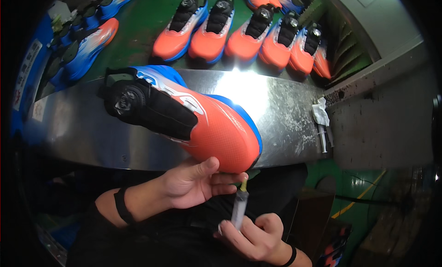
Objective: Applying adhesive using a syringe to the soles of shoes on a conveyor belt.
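A large orange sneaker (221, 133) with a blue sole edge, black tongue and round black dial slants over the metal bench, its toe toward me. My left hand (186, 184) grips it at the toe, the thumb on the near side and the fingers curled by the toe tip. In my right hand (258, 237) is a syringe (239, 207) with whitish contents and a yellowish tip. The fingers are closed around its barrel, and the tip points up beside my left fingertips, close to the toe's lower edge. The sneaker's underside is hidden.
Beyond the metal bench (294, 115), several matching orange sneakers (209, 41) stand in a row on a green surface. More shoes (90, 48) line the left. A crumpled white wipe (320, 111) and another syringe (323, 139) lie at the bench's right end, beside a grey metal panel (382, 124).
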A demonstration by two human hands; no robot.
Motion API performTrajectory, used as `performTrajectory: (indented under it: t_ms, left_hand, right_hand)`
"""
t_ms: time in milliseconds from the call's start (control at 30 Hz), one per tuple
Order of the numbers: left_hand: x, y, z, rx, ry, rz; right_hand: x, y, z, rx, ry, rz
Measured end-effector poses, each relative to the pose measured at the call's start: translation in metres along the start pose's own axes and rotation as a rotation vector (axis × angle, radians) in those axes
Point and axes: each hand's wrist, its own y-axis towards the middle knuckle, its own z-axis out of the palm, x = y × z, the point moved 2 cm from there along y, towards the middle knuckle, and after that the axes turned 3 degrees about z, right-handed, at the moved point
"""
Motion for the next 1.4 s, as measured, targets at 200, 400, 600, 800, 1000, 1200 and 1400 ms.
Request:
performTrajectory:
  t_ms: [200,400,600,800,1000,1200,1400]
  left_hand:
    - [-0.009,-0.055,-0.014,0.019,-0.144,-0.079]
    - [-0.037,-0.169,-0.011,-0.514,0.137,0.279]
    - [-0.067,-0.186,-0.019,-0.579,0.371,0.469]
    - [-0.149,-0.181,-0.022,-0.68,0.655,0.599]
    - [-0.271,-0.122,-0.056,-0.7,0.842,0.599]
    - [-0.312,-0.03,-0.101,-0.744,0.829,0.466]
    - [-0.328,-0.038,-0.126,-0.935,1.167,0.343]
  right_hand:
    - [-0.023,-0.004,-0.005,-0.156,0.079,0.053]
    - [-0.093,0.018,0.05,-0.151,0.2,0.207]
    - [-0.117,0.05,0.078,-0.233,0.286,0.213]
    - [-0.117,0.05,0.08,-0.158,0.299,0.231]
    - [-0.115,0.056,0.078,-0.159,0.252,0.203]
    - [-0.116,0.059,0.077,-0.138,0.238,0.252]
    - [-0.114,0.062,0.077,-0.105,0.238,0.267]
